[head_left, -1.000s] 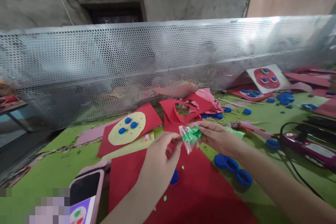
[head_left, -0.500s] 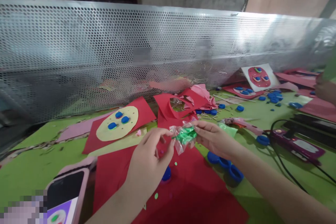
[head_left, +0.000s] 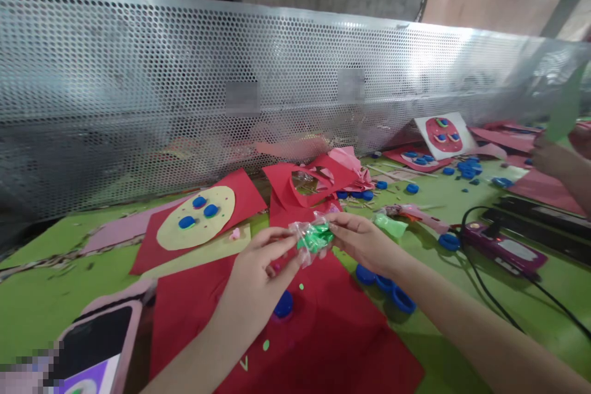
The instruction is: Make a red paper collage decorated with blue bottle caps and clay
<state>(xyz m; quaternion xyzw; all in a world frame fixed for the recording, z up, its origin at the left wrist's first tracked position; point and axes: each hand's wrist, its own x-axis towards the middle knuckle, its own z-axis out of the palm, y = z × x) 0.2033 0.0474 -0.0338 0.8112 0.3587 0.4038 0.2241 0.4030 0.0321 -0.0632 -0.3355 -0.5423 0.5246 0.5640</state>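
Note:
My left hand [head_left: 258,271] and my right hand [head_left: 362,240] both pinch a small clear plastic bag of green pieces [head_left: 311,237], held between them just above a large red paper sheet [head_left: 323,332]. My left fingers grip the bag's left edge and my right fingers its right edge. A blue bottle cap [head_left: 283,305] lies on the red sheet under my left hand. A few tiny green bits dot the red paper.
Three blue caps [head_left: 383,283] lie right of the red sheet. A red card with a yellow circle and blue caps [head_left: 196,218] sits at left. A pink-cased phone [head_left: 87,351] lies near left. A purple device with black cable [head_left: 501,249] lies right. Another person's hand [head_left: 551,157] is far right. A perforated metal screen [head_left: 231,86] runs behind.
The view has tipped down and shifted, so everything sits a little lower left. Both hands kept their hold on the bag. Another person's hand came into view at far right.

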